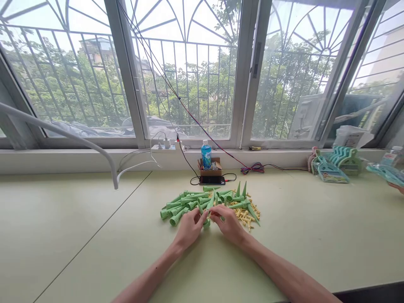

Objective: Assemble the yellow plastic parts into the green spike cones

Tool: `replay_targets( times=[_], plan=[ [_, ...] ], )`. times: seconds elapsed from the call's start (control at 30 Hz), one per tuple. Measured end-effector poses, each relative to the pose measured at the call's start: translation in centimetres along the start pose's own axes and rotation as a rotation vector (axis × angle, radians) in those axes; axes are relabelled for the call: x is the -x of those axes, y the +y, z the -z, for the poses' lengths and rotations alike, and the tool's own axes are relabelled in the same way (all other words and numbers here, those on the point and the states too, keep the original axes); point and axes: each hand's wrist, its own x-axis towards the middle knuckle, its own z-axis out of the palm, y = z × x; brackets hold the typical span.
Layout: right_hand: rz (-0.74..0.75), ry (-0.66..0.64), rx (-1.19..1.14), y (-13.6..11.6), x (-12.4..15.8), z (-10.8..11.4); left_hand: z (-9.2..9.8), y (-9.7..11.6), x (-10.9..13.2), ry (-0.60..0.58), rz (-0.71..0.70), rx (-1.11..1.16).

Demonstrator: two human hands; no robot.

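Note:
My left hand (191, 227) is closed around a green plastic watering spike (206, 224), whose wide end shows below the fingers and whose point shows above them. Close beside it, my right hand (227, 223) has its thumb and fingers pinched together near the spike. What the right fingertips hold, if anything, is too small to make out. Just beyond both hands lies a heap of green spikes (194, 200), some with their open wide ends toward me. Small yellow plastic pieces (244, 216) are piled on the right side of the heap, partly under several spikes.
Behind the heap lies a phone (212, 180) with a cable plugged in. A small cardboard box (211, 171) and a blue-liquid bottle (206, 155) stand behind it. Coiled wires (252, 168) lie right of these. Several teal plastic items (334, 168) stand at the far right. A white tube (94, 145) reaches in from the left.

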Motion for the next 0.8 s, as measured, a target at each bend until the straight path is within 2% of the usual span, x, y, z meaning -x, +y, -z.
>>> replay_targets(
  times=[0.57,0.8],
  plan=[
    [-0.126,0.024,-0.016,0.37,-0.06,-0.28,0.54,0.50,0.47,-0.156,-0.083,-0.067],
    [-0.129,0.010,-0.065,0.52,0.12,-0.46,0.51,0.31,0.31,-0.149,-0.058,-0.082]
  ],
)
